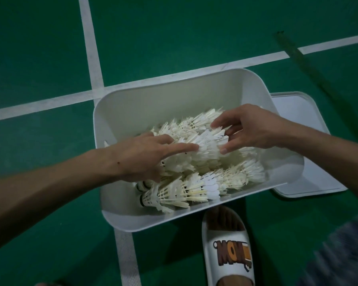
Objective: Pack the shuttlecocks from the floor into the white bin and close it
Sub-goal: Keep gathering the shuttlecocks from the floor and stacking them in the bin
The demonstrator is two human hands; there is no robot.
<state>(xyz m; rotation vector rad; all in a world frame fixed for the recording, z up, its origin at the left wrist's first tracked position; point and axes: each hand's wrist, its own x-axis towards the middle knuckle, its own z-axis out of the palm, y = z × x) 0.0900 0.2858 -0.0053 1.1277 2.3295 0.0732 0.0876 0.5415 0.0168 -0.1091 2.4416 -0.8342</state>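
White plastic rectangular bin with rounded corners stands open on the green court floor, across the white painted lines; its long sides run left to right, rising a little toward the right. Its flat white lid lies on the floor just beside the right wall, partly hidden behind it.

Both hands reach into the bin. A stack of nested white feather shuttlecocks sits between them above the pile; its long axis runs from lower left to upper right, with the feather skirts opening toward the right. The left hand grips the stack from above, index finger stretched along the feathers and thumb down its near side; the cork end is hidden under this hand. The right hand pinches the feather end between curled fingers and thumb.

Along the near wall lies a front row of nested shuttlecocks; its black-banded corks point left, feathers right, parallel to the bin's long side. More shuttlecock stacks lie behind, partly covered by the hands.

Just beside the bin's near wall, a white slide sandal with brown lettering rests on the floor.
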